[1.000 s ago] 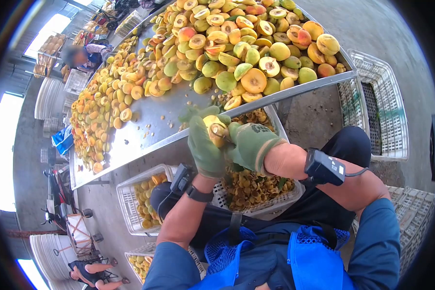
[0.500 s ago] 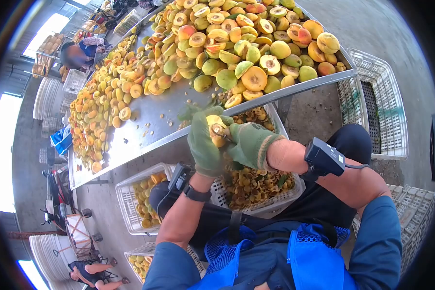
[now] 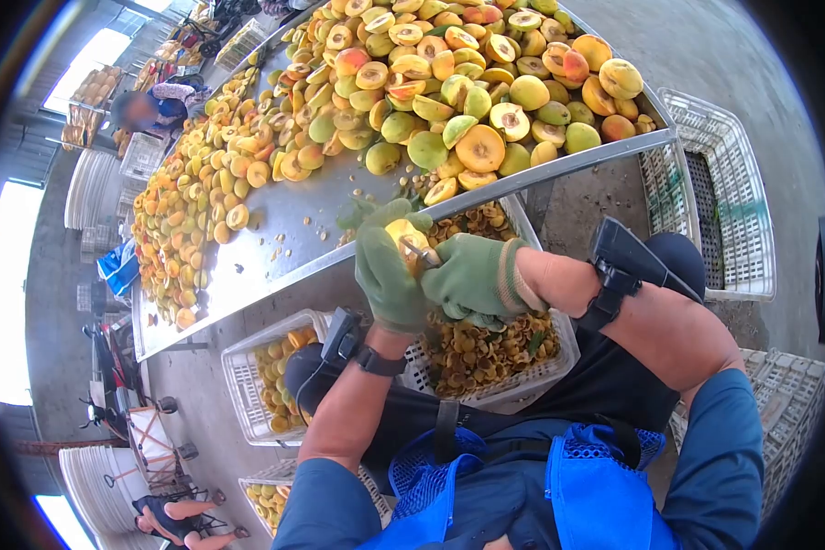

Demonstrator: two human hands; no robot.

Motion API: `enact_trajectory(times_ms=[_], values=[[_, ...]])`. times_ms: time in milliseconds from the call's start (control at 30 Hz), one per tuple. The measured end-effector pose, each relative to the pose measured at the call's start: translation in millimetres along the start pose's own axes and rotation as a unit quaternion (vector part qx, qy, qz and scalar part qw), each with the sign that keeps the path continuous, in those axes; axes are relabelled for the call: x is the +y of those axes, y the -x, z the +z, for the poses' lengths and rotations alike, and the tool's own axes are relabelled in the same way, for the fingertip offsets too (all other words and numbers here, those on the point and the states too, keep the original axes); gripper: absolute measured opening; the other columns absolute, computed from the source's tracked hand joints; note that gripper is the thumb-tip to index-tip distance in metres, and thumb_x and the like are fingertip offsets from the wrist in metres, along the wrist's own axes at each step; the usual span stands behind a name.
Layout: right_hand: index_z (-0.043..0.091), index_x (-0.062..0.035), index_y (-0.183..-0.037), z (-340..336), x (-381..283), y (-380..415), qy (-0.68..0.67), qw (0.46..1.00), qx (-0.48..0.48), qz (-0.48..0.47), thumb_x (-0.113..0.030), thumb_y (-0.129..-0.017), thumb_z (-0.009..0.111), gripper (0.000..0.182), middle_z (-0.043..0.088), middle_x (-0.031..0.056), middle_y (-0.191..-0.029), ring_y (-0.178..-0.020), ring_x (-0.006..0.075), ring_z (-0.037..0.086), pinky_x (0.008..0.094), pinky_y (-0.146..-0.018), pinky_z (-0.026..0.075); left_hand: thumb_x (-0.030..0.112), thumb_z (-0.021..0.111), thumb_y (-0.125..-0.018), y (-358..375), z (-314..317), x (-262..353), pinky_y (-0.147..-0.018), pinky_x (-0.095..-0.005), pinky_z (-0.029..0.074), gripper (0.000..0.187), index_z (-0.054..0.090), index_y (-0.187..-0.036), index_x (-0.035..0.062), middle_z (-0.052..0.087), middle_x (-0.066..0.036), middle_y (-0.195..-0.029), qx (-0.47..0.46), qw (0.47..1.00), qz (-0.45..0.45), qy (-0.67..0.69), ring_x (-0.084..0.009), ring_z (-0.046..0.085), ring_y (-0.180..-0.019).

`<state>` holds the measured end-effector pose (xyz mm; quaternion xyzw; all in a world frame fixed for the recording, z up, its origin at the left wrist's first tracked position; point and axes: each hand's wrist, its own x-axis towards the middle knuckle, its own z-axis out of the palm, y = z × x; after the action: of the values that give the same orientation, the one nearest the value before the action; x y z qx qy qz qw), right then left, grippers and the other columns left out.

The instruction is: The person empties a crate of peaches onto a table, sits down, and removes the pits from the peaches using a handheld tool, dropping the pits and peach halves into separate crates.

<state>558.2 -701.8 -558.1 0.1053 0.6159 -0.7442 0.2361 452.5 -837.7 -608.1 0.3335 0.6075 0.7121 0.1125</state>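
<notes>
Both my hands wear green gloves and meet just past the near edge of the metal table point(image 3: 295, 215). My left hand point(image 3: 385, 275) is wrapped round a yellow halved fruit point(image 3: 401, 235), cut face showing. In my right hand point(image 3: 475, 277) is a small tool point(image 3: 422, 253) with a thin metal shaft, its tip at the fruit's centre. The tool's handle is hidden in my fist. Under my hands, a white crate point(image 3: 564, 353) holds peels and scraps point(image 3: 486, 353). Halved fruits point(image 3: 412, 87) lie heaped on the table.
A crate of fruit halves point(image 3: 238, 385) stands left of my knee, another point(image 3: 257, 486) below it. White crates point(image 3: 738, 192) are at the right, more point(image 3: 784, 403) by my right elbow. One person point(image 3: 160, 108) is at the table's far end, another point(image 3: 179, 518) sits lower left.
My right hand has turned and drawn back slightly to the right, so the tool's shaft now shows. My left hand keeps its hold on the fruit, nearly in place.
</notes>
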Motion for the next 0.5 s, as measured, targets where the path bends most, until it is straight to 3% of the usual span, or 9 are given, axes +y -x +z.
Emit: enact_trajectory(times_ms=[100, 167, 267, 367, 400, 433, 500], values=[[0.067, -0.0041, -0.091, -3, -8, 11, -0.046, 0.997, -0.037, 0.041, -0.022, -0.092, 0.065, 0.018, 0.059, 0.0042, -0.066, -0.047, 0.0172, 0.054, 0.0324, -0.038, 0.044, 0.047, 0.038, -0.110, 1, 3, 0, -0.088, -0.0353, 0.054, 0.056, 0.058, -0.130, -0.0014, 0.069, -0.013, -0.113, -0.009, 0.996, 0.077, -0.033, -0.0202, 0.067, -0.096], [0.068, -0.0041, -0.092, -4, -11, 14, -0.095, 0.992, -0.040, 0.078, -0.022, -0.092, 0.066, 0.018, 0.059, 0.0041, -0.066, -0.047, 0.0172, 0.055, 0.0322, -0.038, 0.045, 0.048, 0.042, -0.109, 1, 5, -2, -0.088, -0.0354, 0.054, 0.056, 0.058, -0.129, -0.0015, 0.069, -0.013, -0.110, -0.004, 0.996, 0.083, -0.018, -0.0195, 0.067, -0.096], [0.068, -0.0038, -0.094, -3, 6, 0, 0.049, 0.998, -0.031, -0.006, -0.022, -0.093, 0.065, 0.019, 0.061, 0.0037, -0.069, -0.049, 0.0165, 0.057, 0.0317, -0.039, 0.045, 0.051, 0.047, -0.107, 1, 1, -1, -0.088, -0.0356, 0.054, 0.058, 0.058, -0.129, -0.0016, 0.071, -0.012, -0.107, -0.043, 0.999, 0.023, -0.004, -0.0191, 0.067, -0.097], [0.069, -0.0039, -0.096, 4, 21, -11, 0.048, 0.998, 0.040, 0.015, -0.022, -0.095, 0.063, 0.019, 0.063, 0.0030, -0.072, -0.053, 0.0155, 0.060, 0.0314, -0.043, 0.046, 0.053, 0.051, -0.104, 3, 1, 3, -0.090, -0.0356, 0.055, 0.060, 0.058, -0.129, -0.0020, 0.071, -0.011, -0.105, -0.076, 0.994, -0.061, 0.043, -0.0192, 0.068, -0.097], [0.069, -0.0040, -0.096, 0, 33, -20, 0.125, 0.991, 0.012, -0.056, -0.022, -0.095, 0.063, 0.019, 0.064, 0.0029, -0.072, -0.053, 0.0152, 0.060, 0.0315, -0.045, 0.047, 0.053, 0.052, -0.104, 3, 1, 4, -0.090, -0.0356, 0.055, 0.061, 0.058, -0.129, -0.0022, 0.071, -0.010, -0.105, -0.083, 0.991, -0.087, 0.064, -0.0192, 0.068, -0.098], [0.069, -0.0041, -0.096, -7, 48, -31, 0.201, 0.971, -0.015, -0.127, -0.022, -0.095, 0.062, 0.019, 0.064, 0.0029, -0.073, -0.054, 0.0150, 0.061, 0.0315, -0.046, 0.047, 0.052, 0.051, -0.104, 4, 0, 4, -0.090, -0.0356, 0.055, 0.060, 0.058, -0.129, -0.0026, 0.071, -0.011, -0.106, -0.092, 0.991, -0.078, 0.056, -0.0195, 0.068, -0.098], [0.069, -0.0044, -0.096, -6, 33, -19, 0.204, 0.971, -0.022, -0.127, -0.022, -0.095, 0.062, 0.019, 0.065, 0.0031, -0.073, -0.055, 0.0148, 0.061, 0.0317, -0.047, 0.048, 0.050, 0.047, -0.106, 1, -1, 5, -0.091, -0.0356, 0.056, 0.059, 0.057, -0.130, -0.0034, 0.071, -0.013, -0.108, -0.110, 0.992, -0.055, 0.042, -0.0200, 0.068, -0.099]])
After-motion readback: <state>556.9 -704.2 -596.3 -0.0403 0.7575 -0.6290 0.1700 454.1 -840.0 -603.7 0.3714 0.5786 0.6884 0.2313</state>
